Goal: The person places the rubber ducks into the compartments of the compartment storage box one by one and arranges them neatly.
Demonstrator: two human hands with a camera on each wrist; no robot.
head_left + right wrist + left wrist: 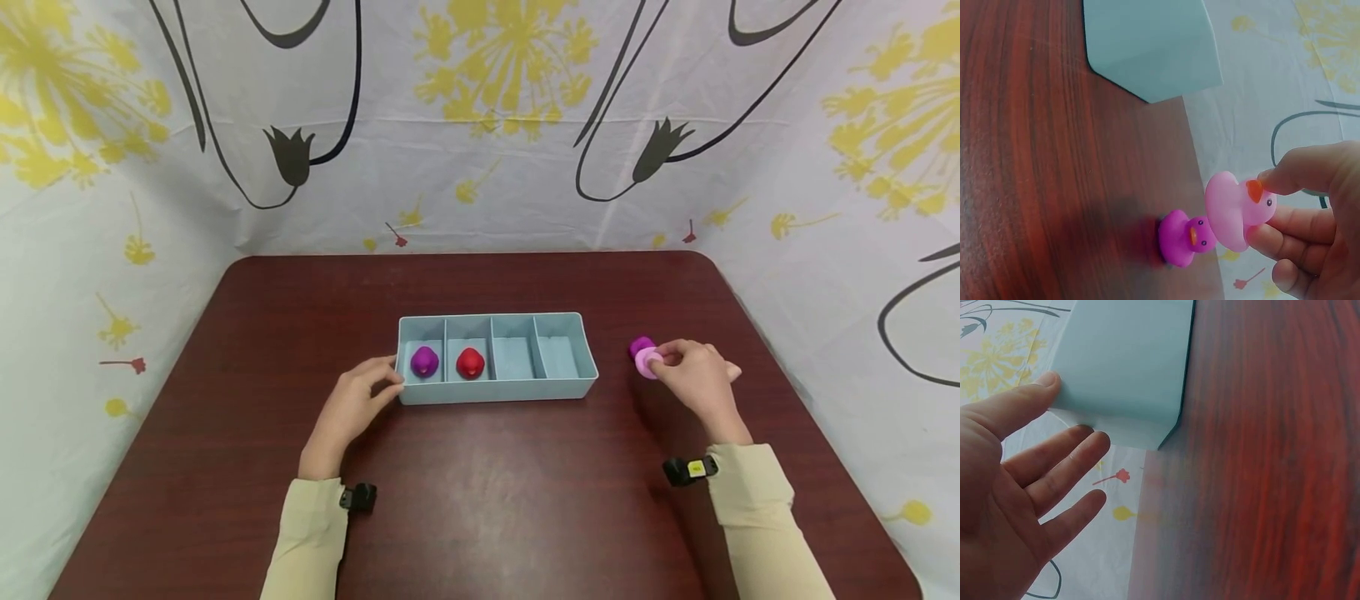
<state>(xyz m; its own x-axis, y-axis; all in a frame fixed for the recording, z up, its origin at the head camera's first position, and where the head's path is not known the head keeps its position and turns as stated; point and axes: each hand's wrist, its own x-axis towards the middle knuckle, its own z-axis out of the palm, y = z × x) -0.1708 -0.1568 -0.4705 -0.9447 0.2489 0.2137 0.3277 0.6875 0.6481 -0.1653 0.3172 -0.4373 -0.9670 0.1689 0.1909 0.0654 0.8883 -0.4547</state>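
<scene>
A light-blue divided box (495,392) stands on the table with its compartments in a row. A purple rubber duck (424,362) sits in the leftmost compartment and a red one (470,363) in the one beside it. At the box's left end my left hand (352,406) holds the front corner, thumb at the front wall, the other fingers by the end wall. To the right of the box, my right hand (697,379) pinches a pink rubber duck (1229,209) between thumb and fingers. Close by it, another purple rubber duck (1177,240) rests on the table.
The dark reddish-brown table (480,492) extends around the box. A white cloth (480,192) with yellow and grey flower prints hangs behind the table and along both sides. Small black devices (360,497) are worn at both wrists.
</scene>
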